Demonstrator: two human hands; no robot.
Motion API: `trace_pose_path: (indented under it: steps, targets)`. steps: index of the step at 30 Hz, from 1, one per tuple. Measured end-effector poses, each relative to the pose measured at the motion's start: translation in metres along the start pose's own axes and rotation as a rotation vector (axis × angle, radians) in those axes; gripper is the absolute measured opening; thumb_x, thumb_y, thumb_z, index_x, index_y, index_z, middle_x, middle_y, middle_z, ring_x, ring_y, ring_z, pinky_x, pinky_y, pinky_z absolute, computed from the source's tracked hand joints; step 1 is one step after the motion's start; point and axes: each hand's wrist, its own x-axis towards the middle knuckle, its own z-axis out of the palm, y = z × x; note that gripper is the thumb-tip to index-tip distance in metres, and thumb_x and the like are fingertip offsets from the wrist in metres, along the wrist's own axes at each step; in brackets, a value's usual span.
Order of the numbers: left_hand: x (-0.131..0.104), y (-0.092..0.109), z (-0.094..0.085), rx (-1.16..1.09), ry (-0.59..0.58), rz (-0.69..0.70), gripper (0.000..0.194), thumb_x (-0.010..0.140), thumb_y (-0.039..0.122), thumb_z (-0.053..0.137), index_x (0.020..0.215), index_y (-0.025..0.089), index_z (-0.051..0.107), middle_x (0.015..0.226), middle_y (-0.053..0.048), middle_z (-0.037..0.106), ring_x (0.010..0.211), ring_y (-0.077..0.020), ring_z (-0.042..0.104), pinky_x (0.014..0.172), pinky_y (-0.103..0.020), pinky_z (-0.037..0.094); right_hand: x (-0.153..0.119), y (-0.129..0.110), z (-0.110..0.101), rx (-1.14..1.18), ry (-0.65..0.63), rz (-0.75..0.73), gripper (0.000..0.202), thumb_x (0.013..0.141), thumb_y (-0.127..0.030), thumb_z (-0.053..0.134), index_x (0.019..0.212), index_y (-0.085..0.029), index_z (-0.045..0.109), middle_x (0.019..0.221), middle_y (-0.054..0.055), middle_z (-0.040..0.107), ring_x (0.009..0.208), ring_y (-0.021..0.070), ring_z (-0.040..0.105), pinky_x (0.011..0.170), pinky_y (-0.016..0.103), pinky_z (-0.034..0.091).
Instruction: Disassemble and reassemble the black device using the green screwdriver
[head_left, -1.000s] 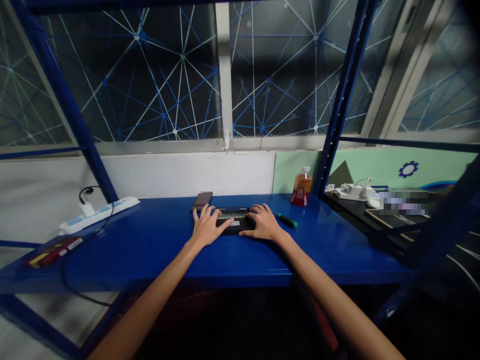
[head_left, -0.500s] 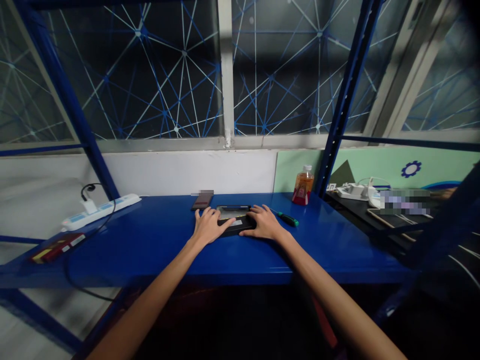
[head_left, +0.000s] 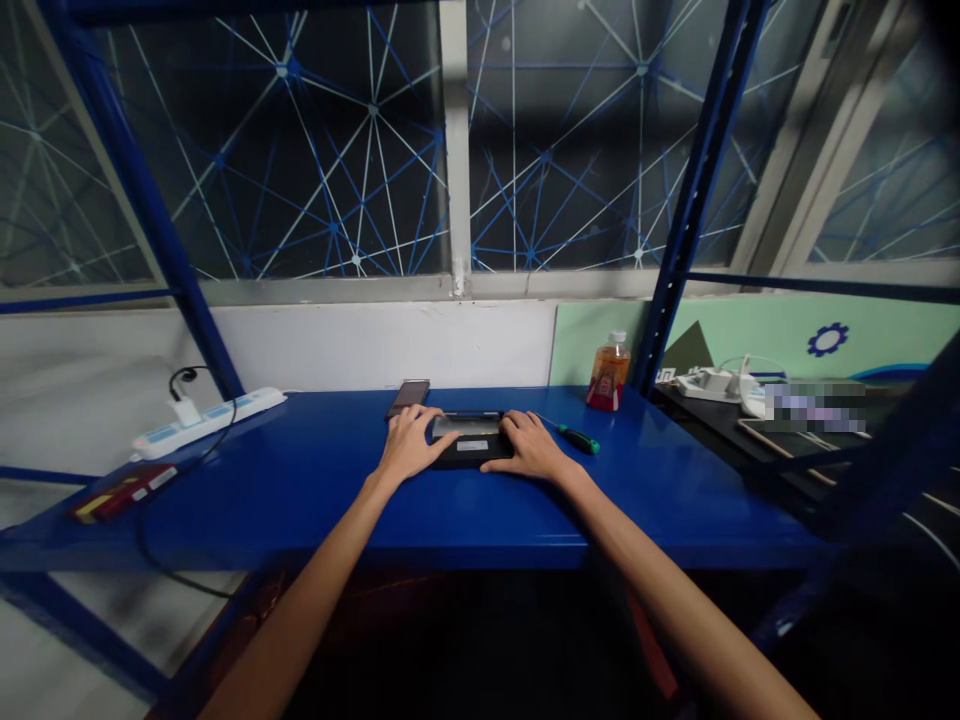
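Note:
A flat black case (head_left: 472, 449) with a white label on its near part and a pale, framed rectangular section at the back lies on the blue table. My left hand (head_left: 409, 442) grips its left side, thumb reaching over the near part and fingers along the edge. On the right side my right hand (head_left: 529, 445) holds it, thumb at the near edge and fingers towards the back corner. A green-and-black screwdriver (head_left: 577, 440) lies just right of my right hand. Beyond my left hand rests a dark phone-like slab (head_left: 409, 396).
A bottle of orange-red drink (head_left: 609, 372) stands at the back right. On the left are a white power strip (head_left: 210, 422) with a black cable and a dark red box (head_left: 124, 492). Blue uprights (head_left: 694, 200) frame the table (head_left: 315, 500); chargers and cables lie on a black surface beyond.
My left thumb has drawn back to the left, uncovering the white label. The case now sits squarer to me. My right hand keeps nearly the same place.

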Motion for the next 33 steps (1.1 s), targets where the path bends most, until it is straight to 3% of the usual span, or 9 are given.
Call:
trace_pose_path:
  steps: [5, 8, 12, 16, 26, 33]
  targets:
    - [-0.006, -0.017, -0.015, 0.018, -0.096, 0.063, 0.054, 0.075, 0.066, 0.059, 0.114, 0.029, 0.063, 0.114, -0.006, 0.059, 0.112, -0.0303, 0.049, 0.097, -0.044, 0.036, -0.001, 0.005, -0.015, 0.063, 0.059, 0.023, 0.078, 0.057, -0.081, 0.063, 0.103, -0.017, 0.062, 0.108, 0.014, 0.061, 0.105, 0.0304, 0.055, 0.096, 0.044, 0.038]
    - [-0.015, -0.024, -0.020, 0.053, -0.127, 0.089, 0.061, 0.072, 0.068, 0.061, 0.119, 0.030, 0.062, 0.112, -0.006, 0.058, 0.110, -0.0308, 0.049, 0.096, -0.044, 0.036, -0.002, 0.010, -0.026, 0.048, 0.112, 0.072, 0.072, 0.060, -0.079, 0.063, 0.098, -0.019, 0.065, 0.098, 0.011, 0.063, 0.096, 0.0289, 0.056, 0.084, 0.039, 0.043]
    - [-0.024, -0.028, -0.019, 0.077, -0.184, 0.096, 0.069, 0.072, 0.072, 0.058, 0.126, 0.028, 0.059, 0.111, -0.008, 0.057, 0.108, -0.0311, 0.050, 0.093, -0.043, 0.038, -0.003, 0.011, -0.032, 0.035, 0.017, 0.098, 0.065, 0.063, -0.081, 0.058, 0.082, -0.020, 0.066, 0.084, 0.009, 0.066, 0.088, 0.0274, 0.059, 0.074, 0.035, 0.044]
    - [-0.025, -0.027, -0.013, 0.068, -0.248, 0.077, 0.072, 0.074, 0.074, 0.053, 0.128, 0.028, 0.057, 0.114, -0.010, 0.056, 0.110, -0.0320, 0.049, 0.093, -0.044, 0.038, -0.002, 0.007, -0.030, 0.041, -0.032, 0.078, 0.065, 0.061, -0.082, 0.059, 0.080, -0.020, 0.066, 0.083, 0.009, 0.067, 0.087, 0.0274, 0.060, 0.069, 0.034, 0.045]
    - [-0.025, -0.025, -0.009, -0.032, -0.252, 0.070, 0.062, 0.074, 0.072, 0.057, 0.115, 0.025, 0.061, 0.112, -0.008, 0.059, 0.108, -0.0311, 0.051, 0.093, -0.044, 0.036, -0.002, 0.004, -0.027, 0.059, -0.079, 0.076, 0.061, 0.065, -0.074, 0.064, 0.093, -0.020, 0.067, 0.095, 0.010, 0.068, 0.092, 0.0271, 0.061, 0.073, 0.033, 0.045]
    - [-0.022, -0.023, -0.011, -0.183, -0.187, 0.029, 0.053, 0.074, 0.066, 0.063, 0.102, 0.022, 0.065, 0.101, -0.005, 0.062, 0.103, -0.0285, 0.055, 0.091, -0.041, 0.039, -0.002, 0.003, -0.028, 0.054, -0.093, 0.061, 0.065, 0.064, -0.075, 0.065, 0.098, -0.019, 0.066, 0.096, 0.009, 0.067, 0.093, 0.0267, 0.060, 0.073, 0.032, 0.044]
